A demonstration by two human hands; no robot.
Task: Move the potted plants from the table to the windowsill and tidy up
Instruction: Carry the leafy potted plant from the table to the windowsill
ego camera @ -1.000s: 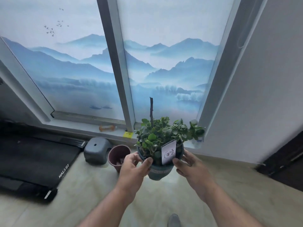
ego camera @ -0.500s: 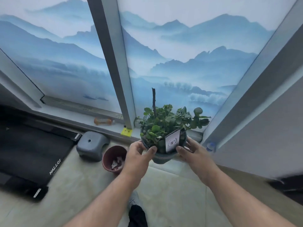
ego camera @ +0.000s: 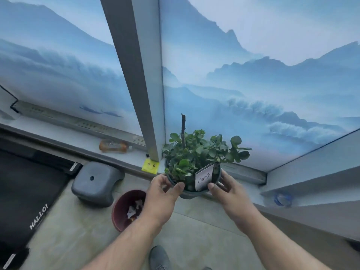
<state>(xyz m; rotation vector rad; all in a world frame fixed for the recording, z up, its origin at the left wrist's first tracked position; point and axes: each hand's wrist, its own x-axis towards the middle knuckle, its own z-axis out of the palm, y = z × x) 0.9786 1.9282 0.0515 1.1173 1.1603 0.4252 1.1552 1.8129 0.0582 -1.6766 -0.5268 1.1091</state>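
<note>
A green leafy potted plant point(ego camera: 196, 156) in a dark grey-blue pot, with a bare stick and a white tag, is at the front edge of the windowsill point(ego camera: 124, 158), right of the window's grey centre post. My left hand point(ego camera: 163, 193) grips the pot's left rim with thumb and fingers curled round it. My right hand point(ego camera: 228, 190) holds the right rim the same way. The pot's base is hidden behind my hands, so I cannot tell whether it rests on the sill.
An orange bottle point(ego camera: 113, 146) lies on the sill to the left, beside a yellow sticky note point(ego camera: 149, 166). On the floor stand a grey plastic stool point(ego camera: 95, 184), a maroon bin point(ego camera: 126, 209) with scraps, and a black treadmill point(ego camera: 25, 188). A wall ledge point(ego camera: 311, 188) runs right.
I have stepped closer to the window and carried the plant up and forward to the sill's edge. Both hands keep their hold on the pot.
</note>
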